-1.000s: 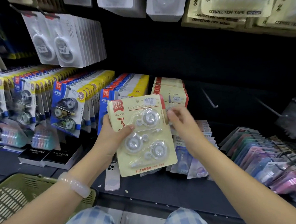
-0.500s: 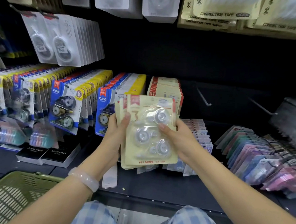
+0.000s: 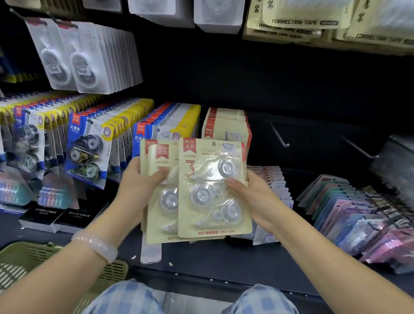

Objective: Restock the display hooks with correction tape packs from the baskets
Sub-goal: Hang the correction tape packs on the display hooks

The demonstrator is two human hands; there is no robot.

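Note:
Cream correction tape packs with red labels and three clear tape rollers are fanned out between both hands. My left hand (image 3: 137,188) grips the back packs (image 3: 155,217) at their left edge, thumb across the front. My right hand (image 3: 252,196) pinches the front pack (image 3: 211,189) by its right edge, shifted right of the others. Directly behind them, matching cream packs (image 3: 225,128) hang on a display hook. Two bare hooks (image 3: 279,136) (image 3: 359,149) stick out of the dark panel to the right.
Blue and yellow tape packs (image 3: 89,148) fill the hooks at left, white packs (image 3: 85,57) hang above them. A green basket (image 3: 22,266) stands at bottom left. Pastel packs (image 3: 368,217) lie fanned on the shelf at right. Black alarm clock boxes (image 3: 57,216) rest on the shelf.
My right hand came off the hanging packs and took the front pack. The stack turned upright, then the front pack slid right, apart from the packs in my left hand.

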